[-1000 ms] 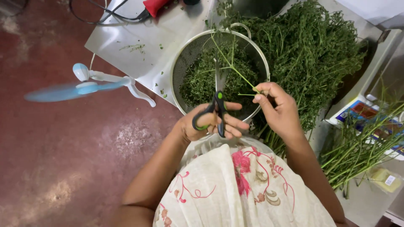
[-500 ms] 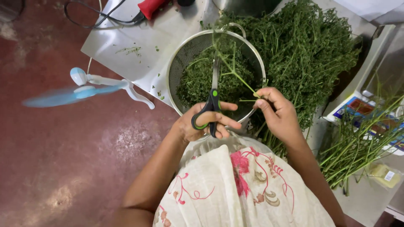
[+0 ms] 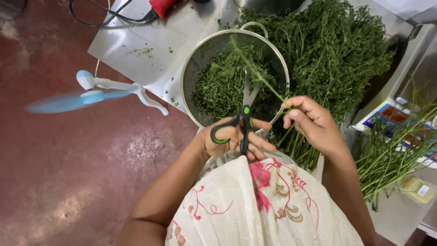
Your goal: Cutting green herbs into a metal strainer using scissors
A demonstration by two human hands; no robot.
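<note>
Colander: a round metal mesh colander [image 3: 196, 68] with a loop handle at its far rim is seen on a steel sheet [image 3: 136, 43], in the middle of the scene; it is partly filled with cut green herb leaves [image 3: 218, 91].
Herb pile: a large heap of uncut green herbs [image 3: 337, 50] is spread to the right of the colander, touching its rim.
Stripped stems: a bundle of bare green stems [image 3: 391, 155] is laid at the near right, over a printed paper.
Left hand: the left hand [image 3: 227, 139] is closed through the loops of black scissors with green trim [image 3: 244, 119]; the blades are parted and pointed away over the colander.
Right hand: the right hand [image 3: 314, 123] is pinched on a single herb sprig [image 3: 255, 68], which is held slanting across the colander, between the scissor blades.
Fan: a small white and blue fan [image 3: 91, 89] is set on the red floor [image 3: 68, 182] at the left, its blades blurred.
Far edge: a red-handled tool [image 3: 161, 5] with a black cable is seen on the sheet.
Change: half a second ago the scissors were held nearly shut; now the blades are opened around the sprig, and the sprig has been raised further over the colander.
</note>
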